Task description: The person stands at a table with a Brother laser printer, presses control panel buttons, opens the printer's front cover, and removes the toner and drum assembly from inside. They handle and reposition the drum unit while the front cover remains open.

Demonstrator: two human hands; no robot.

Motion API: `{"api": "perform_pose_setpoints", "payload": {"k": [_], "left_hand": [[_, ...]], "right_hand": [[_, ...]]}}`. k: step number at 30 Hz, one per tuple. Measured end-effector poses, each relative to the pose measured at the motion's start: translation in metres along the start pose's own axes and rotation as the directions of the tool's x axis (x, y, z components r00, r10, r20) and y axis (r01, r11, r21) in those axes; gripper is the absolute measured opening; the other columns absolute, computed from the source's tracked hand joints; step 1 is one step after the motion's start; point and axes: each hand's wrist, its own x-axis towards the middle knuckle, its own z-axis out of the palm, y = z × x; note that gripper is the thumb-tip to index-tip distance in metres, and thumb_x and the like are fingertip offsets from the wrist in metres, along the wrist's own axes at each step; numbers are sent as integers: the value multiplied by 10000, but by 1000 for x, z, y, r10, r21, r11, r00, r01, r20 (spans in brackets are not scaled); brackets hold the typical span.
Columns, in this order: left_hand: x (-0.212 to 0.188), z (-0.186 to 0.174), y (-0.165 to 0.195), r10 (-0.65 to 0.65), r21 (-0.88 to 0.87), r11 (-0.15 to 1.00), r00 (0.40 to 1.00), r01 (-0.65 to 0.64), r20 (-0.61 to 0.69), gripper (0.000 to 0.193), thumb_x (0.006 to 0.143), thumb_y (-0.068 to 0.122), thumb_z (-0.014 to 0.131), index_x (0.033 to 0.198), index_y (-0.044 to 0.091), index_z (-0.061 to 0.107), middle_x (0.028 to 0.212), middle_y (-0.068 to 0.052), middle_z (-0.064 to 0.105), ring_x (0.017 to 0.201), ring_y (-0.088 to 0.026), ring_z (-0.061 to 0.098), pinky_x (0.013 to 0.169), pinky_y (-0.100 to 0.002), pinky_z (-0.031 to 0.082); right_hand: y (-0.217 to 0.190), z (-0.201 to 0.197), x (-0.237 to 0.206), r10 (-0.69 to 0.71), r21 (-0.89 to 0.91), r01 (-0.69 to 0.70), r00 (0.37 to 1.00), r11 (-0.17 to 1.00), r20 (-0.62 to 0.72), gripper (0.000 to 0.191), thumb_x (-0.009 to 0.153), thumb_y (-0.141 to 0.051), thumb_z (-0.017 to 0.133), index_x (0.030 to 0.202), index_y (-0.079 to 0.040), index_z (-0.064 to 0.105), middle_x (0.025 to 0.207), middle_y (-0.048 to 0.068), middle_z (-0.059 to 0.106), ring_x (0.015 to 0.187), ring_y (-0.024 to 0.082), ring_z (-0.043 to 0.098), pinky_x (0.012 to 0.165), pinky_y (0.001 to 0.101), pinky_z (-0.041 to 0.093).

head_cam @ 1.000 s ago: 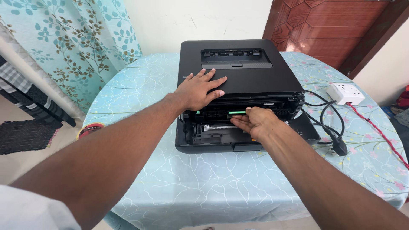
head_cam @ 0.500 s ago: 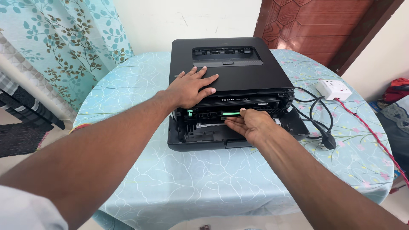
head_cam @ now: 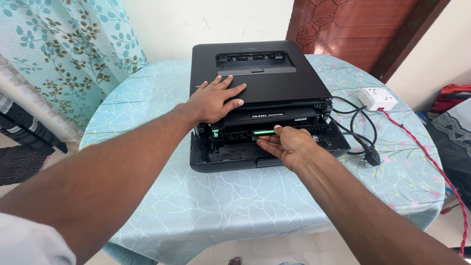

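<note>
The right hand point(head_cam: 287, 146) is at the open front of the black laser printer point(head_cam: 260, 98). Its fingers are curled loosely, with the fingertips touching the green handle point(head_cam: 264, 132) of the toner cartridge point(head_cam: 267, 118); whether they have closed into a full grip on the handle cannot be told. The cartridge sits inside the front bay of the printer, below the top cover and above the lowered front door point(head_cam: 230, 158), which lies flat on the table on the near side.

The left hand point(head_cam: 214, 102) lies palm down, fingers spread and flat, on the near left part of the printer's top cover. It holds nothing and presses on the surface only.

The printer stands at the centre of a round table covered with a light blue patterned cloth point(head_cam: 221, 206). The paper output slot point(head_cam: 255, 60) is on the far part of the top cover.

To the right of the printer, a black power cable point(head_cam: 360, 127) loops on the cloth and ends in a black plug point(head_cam: 371, 158) lying near the right front corner of the machine. Farther right, a white socket block point(head_cam: 377, 98) rests on the cloth, with a red cord point(head_cam: 427, 157) running from it over the right edge of the table.

Behind the table on the left hangs a leaf-patterned curtain point(head_cam: 68, 54). At far right stands a brown wooden door point(head_cam: 353, 27).
</note>
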Motion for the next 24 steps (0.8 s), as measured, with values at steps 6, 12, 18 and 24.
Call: {"api": "perform_pose_setpoints", "payload": {"k": [6,12,18,24], "left_hand": [[0,0,1,-2,-12,1000,1000,2,-8,652,975,663,253,1578,417,271,1693,-72,143,1561,-330,70,1238,-600,94],[-1,-1,6,-22,-4,1000,1000,22,0,651,973,663,249,1579,424,264,1694,-72,136,1561,-328,65,1239,-599,90],[-1,-3,12,-58,10,998,998,58,22,652,966,665,242,1578,443,248,1697,-54,130,1564,-317,62,1243,-599,87],[-2,-4,21,-99,24,995,994,98,48,642,966,657,233,1578,462,229,1702,-29,113,1565,-308,52,1252,-584,75]], "right_hand": [[2,-3,-8,-8,35,8,1000,999,-5,257,1056,-131,456,1110,78,597,1029,225,719,946,307,761,833,352,612],[4,-7,-16,2,33,-1,1000,999,-5,259,1057,-131,453,1116,71,604,1040,226,723,953,305,762,835,345,611],[2,-11,-25,-23,30,23,1000,999,8,254,1058,-124,451,1123,74,597,1024,216,716,950,296,759,830,343,612],[2,-18,-41,-23,-10,22,1000,1000,-8,277,1055,-158,468,1100,69,621,1027,209,723,940,280,768,817,314,610]]}}
